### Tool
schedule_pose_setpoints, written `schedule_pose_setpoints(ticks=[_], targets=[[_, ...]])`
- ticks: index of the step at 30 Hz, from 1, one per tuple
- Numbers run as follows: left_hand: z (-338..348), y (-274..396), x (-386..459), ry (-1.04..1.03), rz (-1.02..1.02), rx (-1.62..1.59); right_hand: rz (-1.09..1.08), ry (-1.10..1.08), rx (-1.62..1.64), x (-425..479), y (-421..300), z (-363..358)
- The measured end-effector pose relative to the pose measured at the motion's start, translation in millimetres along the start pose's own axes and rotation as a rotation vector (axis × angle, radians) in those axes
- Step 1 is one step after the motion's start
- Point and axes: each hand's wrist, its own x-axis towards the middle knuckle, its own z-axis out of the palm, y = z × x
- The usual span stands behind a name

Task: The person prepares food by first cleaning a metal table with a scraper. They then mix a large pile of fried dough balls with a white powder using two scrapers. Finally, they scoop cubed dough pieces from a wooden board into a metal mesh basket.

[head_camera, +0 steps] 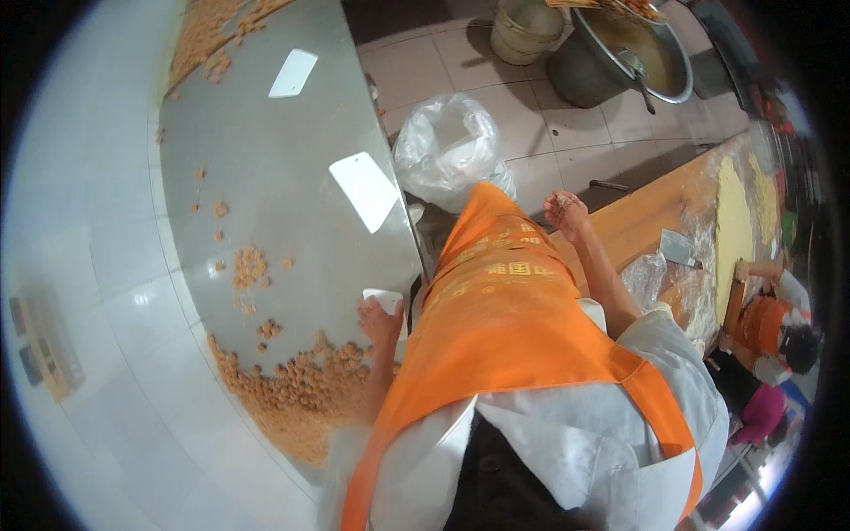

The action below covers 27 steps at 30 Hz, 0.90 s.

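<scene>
My left hand (380, 323) is at the near edge of a stainless steel table (285, 159), with its fingers around a white plastic scraper (384, 297). Beside that hand, small round brown pieces of food (305, 378) lie heaped on the steel. A looser cluster of the same pieces (249, 267) is scattered farther along. My right hand (566, 214) hangs in the air to the right of my orange apron (511, 318), its fingers loosely curled. Pale residue shows on it; whether it holds anything is unclear. Two more white scrapers (365, 192) lie flat on the table.
A clear plastic bag (448, 149) stands open on the tiled floor. Beyond it are a bucket (528, 33) and a large metal pot (597, 60). At right, a floured wooden table (631, 199) carries a dough sheet (734, 232) and a metal scraper (677, 247); another person (764, 318) works there.
</scene>
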Motion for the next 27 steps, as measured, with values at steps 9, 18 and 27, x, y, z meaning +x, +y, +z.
schedule_pose_setpoints(ticks=[9, 18, 27], targets=[[-14, 40, 79, 0.375, 0.318, -0.077, -0.131, 0.286, 0.167, 25, -57, -73], [-24, 189, 142, 0.262, 0.253, -0.346, -0.293, 0.292, 0.516, 129, -217, -155], [-60, 466, 234, 0.304, 0.377, -0.45, -0.334, -0.006, 0.03, 255, -438, -122]])
